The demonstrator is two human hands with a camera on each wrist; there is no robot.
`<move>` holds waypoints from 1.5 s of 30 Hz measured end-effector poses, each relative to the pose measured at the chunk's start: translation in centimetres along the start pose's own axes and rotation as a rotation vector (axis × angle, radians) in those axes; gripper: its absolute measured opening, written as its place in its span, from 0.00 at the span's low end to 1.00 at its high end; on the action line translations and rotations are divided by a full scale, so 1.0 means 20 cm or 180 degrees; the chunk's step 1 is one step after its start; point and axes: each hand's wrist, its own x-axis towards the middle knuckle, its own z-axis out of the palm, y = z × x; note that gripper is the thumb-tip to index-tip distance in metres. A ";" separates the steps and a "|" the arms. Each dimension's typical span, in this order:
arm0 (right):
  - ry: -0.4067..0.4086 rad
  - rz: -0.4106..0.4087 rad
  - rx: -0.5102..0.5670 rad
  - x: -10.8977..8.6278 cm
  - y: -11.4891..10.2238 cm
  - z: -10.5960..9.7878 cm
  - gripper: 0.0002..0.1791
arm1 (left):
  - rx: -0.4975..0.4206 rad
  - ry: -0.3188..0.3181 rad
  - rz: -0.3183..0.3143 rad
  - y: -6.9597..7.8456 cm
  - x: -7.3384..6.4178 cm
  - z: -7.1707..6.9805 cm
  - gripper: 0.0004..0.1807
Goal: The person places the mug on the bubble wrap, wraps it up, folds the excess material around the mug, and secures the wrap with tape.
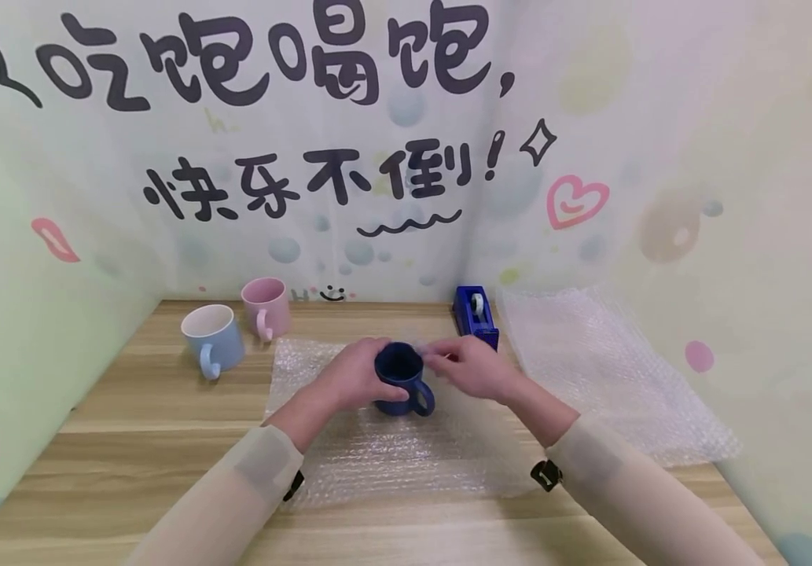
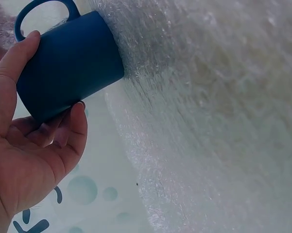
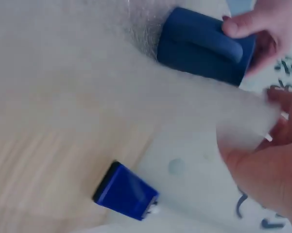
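Observation:
A dark blue mug (image 1: 398, 369) stands upright on a sheet of bubble wrap (image 1: 370, 464), its handle toward the front right. My left hand (image 1: 359, 373) grips the mug from the left, thumb near the rim at the front and fingers round the far side, as the left wrist view shows on the blue mug (image 2: 73, 63). My right hand (image 1: 472, 368) pinches an edge of the bubble wrap, raised beside the mug's right side. In the right wrist view this lifted bubble wrap (image 3: 199, 102) runs up to the thumb and fingers of the right hand (image 3: 267, 165).
A light blue mug (image 1: 214, 338) and a pink mug (image 1: 266, 306) stand at the back left of the wooden table (image 1: 130, 448). Behind my right hand is a blue tape dispenser (image 1: 475, 314). More bubble wrap (image 1: 604, 369) lies flat on the right, by the wall.

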 end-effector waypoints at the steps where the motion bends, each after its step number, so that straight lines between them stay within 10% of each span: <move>1: -0.0071 -0.0059 -0.0104 0.00 -0.02 0.00 0.19 | -0.0024 -0.0003 -0.0008 0.00 0.00 0.00 0.36; 11: -0.0311 -0.0404 -0.0924 0.11 0.04 0.04 0.16 | 0.0093 -0.0043 -0.0063 0.00 0.00 0.00 0.37; 17: -0.0375 -0.0531 -0.1119 0.17 0.03 0.06 0.14 | 0.0197 -0.0338 0.0010 -0.02 -0.05 -0.16 0.45; 23: -0.0311 -0.0616 -0.1066 0.17 0.04 0.06 0.14 | 0.0709 -0.0144 -0.0716 -0.18 -0.15 -0.40 0.41; 30: -0.0285 -0.0667 -0.1081 0.15 0.07 0.07 0.14 | 0.0613 -0.0265 -0.1562 -0.57 -0.15 -0.32 0.63; 34: -0.0266 -0.0676 -0.1093 0.15 0.07 0.08 0.14 | 0.0066 -0.0026 -0.1355 -0.59 -0.18 -0.32 0.52; 38: -0.0283 -0.0657 -0.1063 0.15 0.07 0.08 0.15 | -0.0337 0.0283 -0.0833 -0.48 -0.21 -0.38 0.22; 45: -0.0180 -0.0740 -0.1152 0.14 0.07 0.09 0.15 | -0.1025 0.0326 -0.0254 -0.17 -0.12 -0.35 0.17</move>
